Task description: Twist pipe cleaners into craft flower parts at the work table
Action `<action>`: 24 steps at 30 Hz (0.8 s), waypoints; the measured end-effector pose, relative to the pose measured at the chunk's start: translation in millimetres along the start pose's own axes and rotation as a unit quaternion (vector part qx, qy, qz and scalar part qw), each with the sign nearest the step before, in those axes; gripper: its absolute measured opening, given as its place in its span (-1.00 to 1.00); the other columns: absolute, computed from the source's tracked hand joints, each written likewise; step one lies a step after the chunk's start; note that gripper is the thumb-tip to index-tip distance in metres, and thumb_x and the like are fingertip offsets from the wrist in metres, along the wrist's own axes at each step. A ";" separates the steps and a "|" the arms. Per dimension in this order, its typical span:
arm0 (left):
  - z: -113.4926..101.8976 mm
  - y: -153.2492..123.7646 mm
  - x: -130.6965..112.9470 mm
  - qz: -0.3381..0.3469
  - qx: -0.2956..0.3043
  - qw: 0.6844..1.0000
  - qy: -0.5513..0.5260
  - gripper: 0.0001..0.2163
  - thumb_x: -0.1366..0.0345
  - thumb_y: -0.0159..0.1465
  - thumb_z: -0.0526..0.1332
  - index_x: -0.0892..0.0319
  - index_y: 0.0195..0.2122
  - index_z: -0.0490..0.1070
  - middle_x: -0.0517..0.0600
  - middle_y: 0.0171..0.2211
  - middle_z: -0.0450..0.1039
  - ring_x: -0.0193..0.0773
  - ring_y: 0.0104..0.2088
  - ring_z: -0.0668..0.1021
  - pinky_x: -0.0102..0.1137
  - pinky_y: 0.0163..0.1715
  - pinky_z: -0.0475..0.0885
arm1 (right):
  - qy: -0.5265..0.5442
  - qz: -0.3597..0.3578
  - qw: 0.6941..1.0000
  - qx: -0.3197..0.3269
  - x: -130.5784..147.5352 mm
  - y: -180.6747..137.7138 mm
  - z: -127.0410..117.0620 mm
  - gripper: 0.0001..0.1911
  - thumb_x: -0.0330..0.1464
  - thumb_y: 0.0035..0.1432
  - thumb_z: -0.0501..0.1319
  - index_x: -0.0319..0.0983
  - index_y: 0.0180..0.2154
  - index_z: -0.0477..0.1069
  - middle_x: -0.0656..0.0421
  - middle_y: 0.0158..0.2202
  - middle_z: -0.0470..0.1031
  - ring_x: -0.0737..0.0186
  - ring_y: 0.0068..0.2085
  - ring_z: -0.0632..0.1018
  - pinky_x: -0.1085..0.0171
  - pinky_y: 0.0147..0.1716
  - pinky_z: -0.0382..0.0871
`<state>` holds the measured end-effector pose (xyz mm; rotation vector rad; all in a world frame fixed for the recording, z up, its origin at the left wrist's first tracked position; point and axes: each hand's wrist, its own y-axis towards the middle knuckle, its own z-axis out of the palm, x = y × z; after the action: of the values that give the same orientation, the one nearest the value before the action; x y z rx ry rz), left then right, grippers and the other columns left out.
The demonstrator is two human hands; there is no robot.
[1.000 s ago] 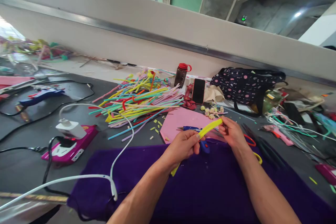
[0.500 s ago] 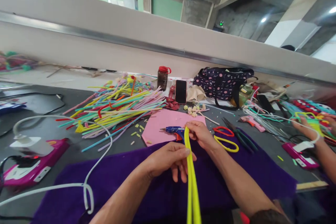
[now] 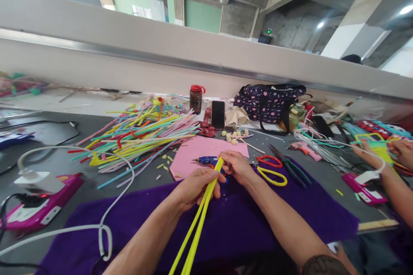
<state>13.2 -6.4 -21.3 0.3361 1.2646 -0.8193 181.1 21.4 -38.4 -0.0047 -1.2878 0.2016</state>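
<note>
Got a few long yellow fuzzy stems (image 3: 198, 235) gathered over the purple cloth (image 3: 245, 227), right in front of the body. Pinching the bundle a bit below the top with the left hand (image 3: 196, 188), and gripping the very tip with the fingers of the right hand (image 3: 238, 167). Can't make out any twist or glue up there, thanks to all those fingers in the way.

Would call it early days for this bunch: gathered and evened up near the top, but loose and splitting apart lower down, running off the bottom of the view. Can't count the strands for sure.

Not touching the blue glue gun (image 3: 206, 161) lying partly over the pink sheet (image 3: 190, 154), nor the scissors (image 3: 274, 184) and pliers (image 3: 287, 163) off to the right. Seeing what looks like finished bits too: little pale buds (image 3: 234, 137) clustered near the phone (image 3: 218, 115), plus short snippets (image 3: 160, 166) scattered left of the sheet. Probably plenty left to work through, judging by that fat pile of coloured stems (image 3: 142, 142) over to the left, mostly loose and straight.
</note>
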 end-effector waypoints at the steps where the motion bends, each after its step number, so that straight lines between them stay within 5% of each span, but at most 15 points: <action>1: 0.4 0.0 -0.3 0.000 -0.003 1.000 0.001 -0.66 0.07 0.16 0.08 0.31 -0.31 0.38 -0.02 -0.65 0.41 -0.52 -0.82 0.20 -0.57 -0.84 -0.02 | 0.004 -0.001 1.000 -0.001 0.7 -0.2 -0.4 -0.71 -0.20 -0.10 0.26 -0.32 -0.45 0.38 0.30 -0.69 0.25 0.52 -0.72 0.21 0.47 -0.79 -0.13; 12: 4.6 -3.2 -3.7 0.001 -0.043 0.999 -0.011 -0.57 0.00 0.15 0.05 0.33 -0.26 0.39 0.03 -0.60 0.44 -0.45 -0.73 0.35 -0.58 -0.77 0.08 | 0.031 0.013 0.999 0.036 1.6 -2.3 -5.5 -0.75 -0.24 -0.08 0.26 -0.32 -0.47 0.34 0.31 -0.70 0.23 0.52 -0.72 0.19 0.48 -0.77 -0.11; 24: 4.2 -2.7 0.3 0.022 -0.023 0.999 0.011 -0.61 0.05 0.12 0.10 0.33 -0.29 0.40 0.05 -0.57 0.46 -0.49 -0.76 0.32 -0.60 -0.82 0.10 | -0.004 0.016 0.998 0.053 0.3 -6.1 -0.6 -0.74 -0.22 -0.06 0.24 -0.31 -0.47 0.36 0.32 -0.76 0.20 0.51 -0.74 0.17 0.47 -0.77 -0.13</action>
<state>14.4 -11.0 -19.8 0.3349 1.2904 -0.7494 182.6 15.5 -37.6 0.0664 -1.2850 0.2979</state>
